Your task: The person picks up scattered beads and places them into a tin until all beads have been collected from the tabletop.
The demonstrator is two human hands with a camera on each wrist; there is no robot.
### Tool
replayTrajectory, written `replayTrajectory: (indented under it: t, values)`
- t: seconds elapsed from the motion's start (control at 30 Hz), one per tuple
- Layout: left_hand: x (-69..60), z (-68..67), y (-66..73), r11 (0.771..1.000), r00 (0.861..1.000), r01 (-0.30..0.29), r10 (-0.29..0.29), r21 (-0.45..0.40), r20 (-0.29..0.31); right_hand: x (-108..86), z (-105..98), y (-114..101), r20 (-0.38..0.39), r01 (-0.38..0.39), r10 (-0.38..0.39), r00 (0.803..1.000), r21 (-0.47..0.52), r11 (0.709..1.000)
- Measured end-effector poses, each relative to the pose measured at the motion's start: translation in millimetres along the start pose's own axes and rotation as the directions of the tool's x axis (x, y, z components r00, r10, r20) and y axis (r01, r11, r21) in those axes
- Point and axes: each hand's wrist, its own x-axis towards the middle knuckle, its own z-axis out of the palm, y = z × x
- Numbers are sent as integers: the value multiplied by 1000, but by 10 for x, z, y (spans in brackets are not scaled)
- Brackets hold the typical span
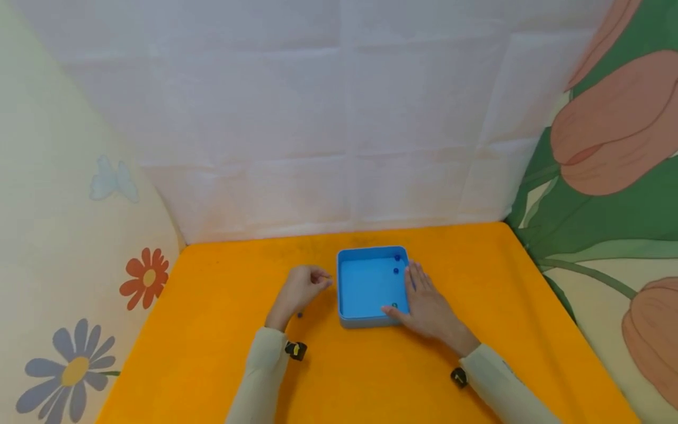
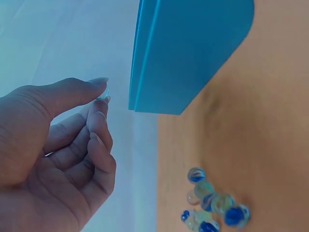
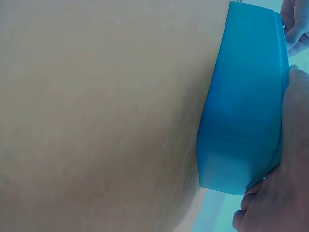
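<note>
Just outside the left edge of the blue tray (image 1: 365, 288), the left hand (image 1: 303, 290) pinches a small glassy piece (image 2: 103, 95), mostly hidden by thumb and forefinger. The right hand (image 1: 429, 309), fingers straight, rests along the right edge. Loose marbles (image 2: 222, 204) overlap, hard to count.

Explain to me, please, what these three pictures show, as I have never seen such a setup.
There is no machine here, only a person's bare left hand and right hand. The wide picture comes from a head-worn camera; the other two come from wrist cameras. On the orange surface stands an open blue box holding a few marbles. The right hand rests along its edge. The left hand, beside the box, pinches a small clear piece, too hidden to name surely. Loose marbles lie nearby.
</note>
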Motion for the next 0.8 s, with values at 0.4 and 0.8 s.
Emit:
replayTrajectory:
  t: [0.4, 0.8]
  values:
    - [122, 64, 127, 999, 1000, -30, 30, -37, 4, -7, -18, -6, 3, 2, -2, 1000, 13, 1000]
    - [302, 156, 221, 996, 995, -86, 87, -24, 39, -12, -32, -34, 17, -10, 10, 1000, 25, 1000]
